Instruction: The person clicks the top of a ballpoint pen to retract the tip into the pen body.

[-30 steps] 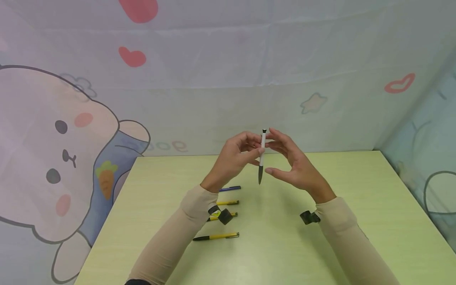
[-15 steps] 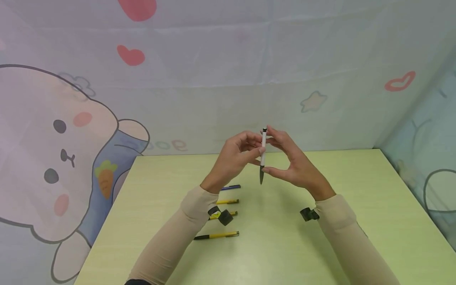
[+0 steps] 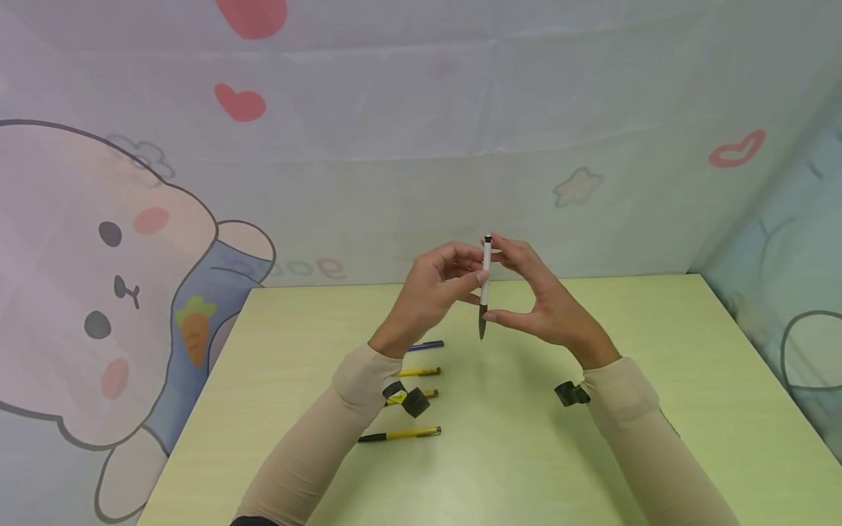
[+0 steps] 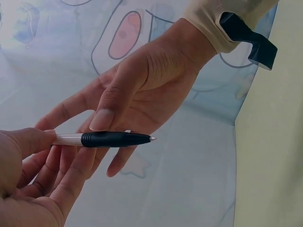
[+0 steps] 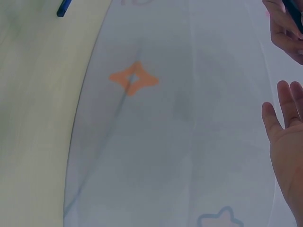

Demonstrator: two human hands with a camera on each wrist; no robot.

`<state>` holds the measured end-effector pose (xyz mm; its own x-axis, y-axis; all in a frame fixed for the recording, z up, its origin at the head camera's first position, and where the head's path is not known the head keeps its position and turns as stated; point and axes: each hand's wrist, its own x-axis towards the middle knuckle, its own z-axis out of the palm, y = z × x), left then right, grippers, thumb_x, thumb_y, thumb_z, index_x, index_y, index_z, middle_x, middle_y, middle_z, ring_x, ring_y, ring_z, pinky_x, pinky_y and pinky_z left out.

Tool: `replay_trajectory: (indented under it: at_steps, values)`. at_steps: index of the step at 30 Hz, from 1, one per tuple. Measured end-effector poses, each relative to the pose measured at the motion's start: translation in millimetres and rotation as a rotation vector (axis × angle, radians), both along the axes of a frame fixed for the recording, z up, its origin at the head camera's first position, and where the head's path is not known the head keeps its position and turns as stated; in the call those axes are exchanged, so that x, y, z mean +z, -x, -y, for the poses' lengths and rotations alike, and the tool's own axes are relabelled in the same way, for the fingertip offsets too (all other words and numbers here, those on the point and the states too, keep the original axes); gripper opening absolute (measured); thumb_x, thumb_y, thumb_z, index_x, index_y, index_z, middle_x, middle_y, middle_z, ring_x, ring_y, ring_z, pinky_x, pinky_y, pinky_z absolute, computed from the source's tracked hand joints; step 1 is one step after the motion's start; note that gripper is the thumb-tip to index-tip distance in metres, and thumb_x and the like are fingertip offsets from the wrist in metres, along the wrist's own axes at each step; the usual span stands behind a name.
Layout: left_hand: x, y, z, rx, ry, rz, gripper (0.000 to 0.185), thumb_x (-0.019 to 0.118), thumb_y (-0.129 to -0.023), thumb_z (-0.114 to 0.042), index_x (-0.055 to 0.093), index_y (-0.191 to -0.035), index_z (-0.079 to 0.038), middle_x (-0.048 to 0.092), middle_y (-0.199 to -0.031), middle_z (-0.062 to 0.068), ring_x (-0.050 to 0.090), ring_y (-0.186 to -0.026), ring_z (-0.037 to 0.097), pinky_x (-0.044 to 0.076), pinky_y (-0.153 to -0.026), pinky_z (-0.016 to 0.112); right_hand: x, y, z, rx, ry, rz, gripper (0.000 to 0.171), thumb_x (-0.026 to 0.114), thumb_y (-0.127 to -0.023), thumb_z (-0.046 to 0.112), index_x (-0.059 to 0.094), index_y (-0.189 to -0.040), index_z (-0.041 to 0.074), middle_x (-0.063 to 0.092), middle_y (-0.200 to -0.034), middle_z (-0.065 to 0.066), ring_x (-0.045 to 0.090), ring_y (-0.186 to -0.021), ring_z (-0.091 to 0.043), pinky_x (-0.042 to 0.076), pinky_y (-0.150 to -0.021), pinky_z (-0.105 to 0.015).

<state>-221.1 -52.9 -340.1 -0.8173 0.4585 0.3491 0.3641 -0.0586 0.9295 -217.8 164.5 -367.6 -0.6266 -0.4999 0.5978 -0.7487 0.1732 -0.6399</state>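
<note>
Both arms are raised above the table (image 3: 526, 467), and the hands meet around a white pen (image 3: 485, 274) that stands upright, tip down. The left hand (image 3: 430, 292) pinches the pen's white part, while the right hand (image 3: 539, 299) has loose, straight fingers and its thumb touches the black grip. The left wrist view shows that thumb on the grip up close; the right wrist view shows only spread fingers (image 5: 284, 127) and a blue pen (image 5: 64, 7) far off.

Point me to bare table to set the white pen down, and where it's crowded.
Bare: the table right of the right hand, out to its right edge, and the near middle between the two sleeves. Crowded: the left side under the left hand, where the blue pen and three yellow pens lie in a column. The white pen is held upright above the table.
</note>
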Motion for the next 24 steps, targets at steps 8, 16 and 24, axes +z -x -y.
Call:
replay_trajectory:
  at_steps: [8, 16, 24]
  values:
    - [2.1, -0.5, -1.6, 0.003, 0.009, -0.004, 0.021, 0.066, -0.099, -0.009, 0.064, -0.120, -0.003, 0.064, -0.107, 0.013, 0.067, -0.095, 0.025, 0.063, -0.077, 0.044, 21.3, -15.4, 3.6, 0.020, 0.013, 0.013, 0.101, 0.082, -0.075, -0.014, 0.024, -0.157, -0.003, 0.039, -0.148, -0.023, 0.044, -0.139, -0.024, 0.032, -0.118, -0.057]
    - [3.1, -0.4, -0.9, -0.005, 0.003, -0.012, 0.023, 0.066, -0.099, -0.008, 0.063, -0.121, -0.001, 0.064, -0.108, 0.013, 0.066, -0.095, 0.025, 0.063, -0.077, 0.044, 22.6, -13.2, 3.6, 0.027, 0.006, 0.015, 0.102, 0.083, -0.076, -0.012, 0.022, -0.158, -0.004, 0.039, -0.150, -0.016, 0.041, -0.141, -0.017, 0.031, -0.120, -0.049]
    - [3.4, -0.5, -1.0, -0.005, 0.007, -0.005, 0.021, 0.066, -0.099, -0.008, 0.064, -0.119, -0.003, 0.064, -0.107, 0.013, 0.067, -0.094, 0.025, 0.063, -0.076, 0.044, 21.8, -12.5, 3.0, 0.037, -0.006, 0.034, 0.104, 0.083, -0.075, -0.012, 0.023, -0.159, 0.001, 0.036, -0.150, -0.025, 0.041, -0.142, -0.025, 0.030, -0.119, -0.055]
